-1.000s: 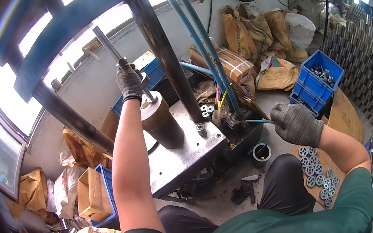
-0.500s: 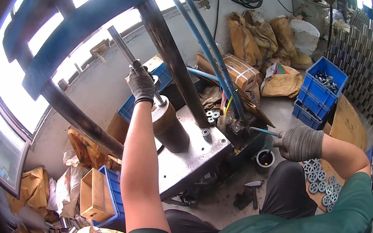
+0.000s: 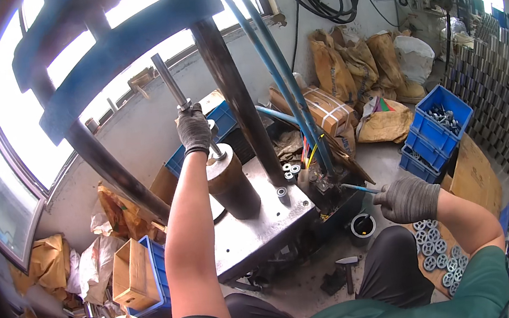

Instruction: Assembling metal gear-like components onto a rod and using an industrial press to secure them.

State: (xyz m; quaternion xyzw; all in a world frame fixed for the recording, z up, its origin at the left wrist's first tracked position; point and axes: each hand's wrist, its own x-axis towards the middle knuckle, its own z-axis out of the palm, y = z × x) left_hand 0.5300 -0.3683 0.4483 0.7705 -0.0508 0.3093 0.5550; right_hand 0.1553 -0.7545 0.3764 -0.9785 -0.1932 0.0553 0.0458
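1. The left hand [image 3: 194, 130], in a grey glove, is closed around a slim steel rod [image 3: 170, 83] that rises tilted up and to the left from the top of a dark brown cylinder [image 3: 232, 184].
2. The cylinder stands upright on the grey steel plate [image 3: 263, 228] of a press, just left of a dark vertical column [image 3: 234, 85].
3. The right hand [image 3: 407, 199], also gloved, is curled around a thin blue-tipped lever [image 3: 360, 188] at the plate's right edge.
4. Small ring-shaped parts [image 3: 288, 171] lie on the plate near the column.
5. A blue crate [image 3: 438, 127] of metal parts sits on the floor to the right, with more rings [image 3: 434, 251] beside the person's knee.
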